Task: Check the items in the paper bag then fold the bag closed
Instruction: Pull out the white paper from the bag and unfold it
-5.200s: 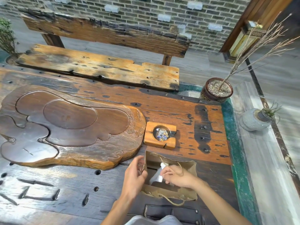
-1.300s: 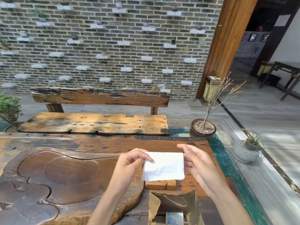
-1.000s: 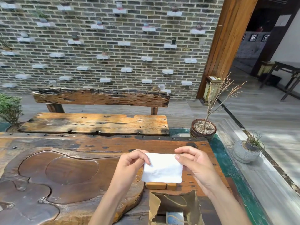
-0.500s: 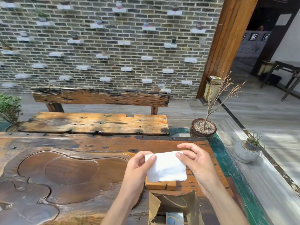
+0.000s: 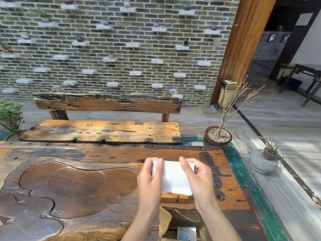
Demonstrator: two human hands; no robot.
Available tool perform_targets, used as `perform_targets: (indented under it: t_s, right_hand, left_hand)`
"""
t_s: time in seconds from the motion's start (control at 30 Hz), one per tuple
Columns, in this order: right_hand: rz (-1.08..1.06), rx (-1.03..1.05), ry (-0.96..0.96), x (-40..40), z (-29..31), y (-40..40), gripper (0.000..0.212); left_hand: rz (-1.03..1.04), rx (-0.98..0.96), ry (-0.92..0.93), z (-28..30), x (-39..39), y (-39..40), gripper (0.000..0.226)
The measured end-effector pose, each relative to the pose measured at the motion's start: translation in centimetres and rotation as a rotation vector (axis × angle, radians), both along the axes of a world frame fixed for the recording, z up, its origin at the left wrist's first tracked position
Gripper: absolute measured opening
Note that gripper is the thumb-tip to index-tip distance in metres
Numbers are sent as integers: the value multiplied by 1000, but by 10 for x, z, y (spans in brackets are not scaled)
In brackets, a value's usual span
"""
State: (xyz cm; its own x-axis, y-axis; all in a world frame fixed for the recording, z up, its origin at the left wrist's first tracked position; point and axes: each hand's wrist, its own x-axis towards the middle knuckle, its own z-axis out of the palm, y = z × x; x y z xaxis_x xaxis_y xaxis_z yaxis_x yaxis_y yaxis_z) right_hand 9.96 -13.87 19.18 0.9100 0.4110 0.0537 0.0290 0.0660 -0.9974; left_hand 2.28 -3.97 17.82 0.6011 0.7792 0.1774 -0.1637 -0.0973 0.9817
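A white tissue packet [image 5: 172, 180] is held up in front of me, above the table. My left hand [image 5: 150, 181] pinches its left side and my right hand [image 5: 199, 181] pinches its right side. Below them, at the bottom edge of the view, the brown paper bag [image 5: 165, 221] stands open on the table with its rope handles loose. A small white and blue item [image 5: 186, 232] shows inside it. My forearms hide part of the bag's mouth.
A carved wooden tea tray [image 5: 69, 192] fills the table's left half. A small wooden block holder [image 5: 173, 197] sits just behind the bag. A wooden bench [image 5: 104, 129] stands beyond the table. A potted bare shrub [image 5: 218, 138] and a grey stone pot [image 5: 263, 160] stand to the right.
The packet came out of the bag and my view lifted. Over the last second both hands have shifted their grip inward on it and lowered it slightly.
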Motion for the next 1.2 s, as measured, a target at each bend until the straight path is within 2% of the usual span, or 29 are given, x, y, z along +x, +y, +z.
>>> perform_targets:
  t_s: [0.17,0.4,0.5,0.6,0.67,0.73,0.8,0.93,1.0,1.07,1.2]
  right_hand:
    - [-90,-33,-176,-4,2,2,23]
    - [-113,-88,-297,-2,2,-3,27]
    - [11,-60,-232,5,-1,-10,29]
    - [272,-69,-157,11,3,-19,20]
    - [413,-95,-122,11,3,-21,15]
    - [404,-84,-102,7,1,-21,12]
    - [307,-49,-90,3,-1,-20,10]
    - [130,10,-49,-5,-1,-18,9]
    - [66,20,-22,-10,-5,-16,10]
    - [31,15,-16,-15,-7,-16,11]
    - [58,36,42,-20,-7,-19,24]
  left_hand:
    - [112,88,-28,2,2,-2,23]
    - [81,58,-34,4,4,4,19]
    - [-111,87,-7,12,3,14,15]
    - [-366,159,59,22,3,26,17]
    - [-463,182,98,27,6,32,25]
    - [-501,93,80,30,10,35,40]
    - [-484,-64,44,27,12,34,56]
    - [-468,-348,-58,9,5,20,70]
    - [-440,-472,-107,2,4,9,67]
    - [-355,-529,-117,-2,4,-2,52]
    - [-239,-486,-89,-7,2,-12,26]
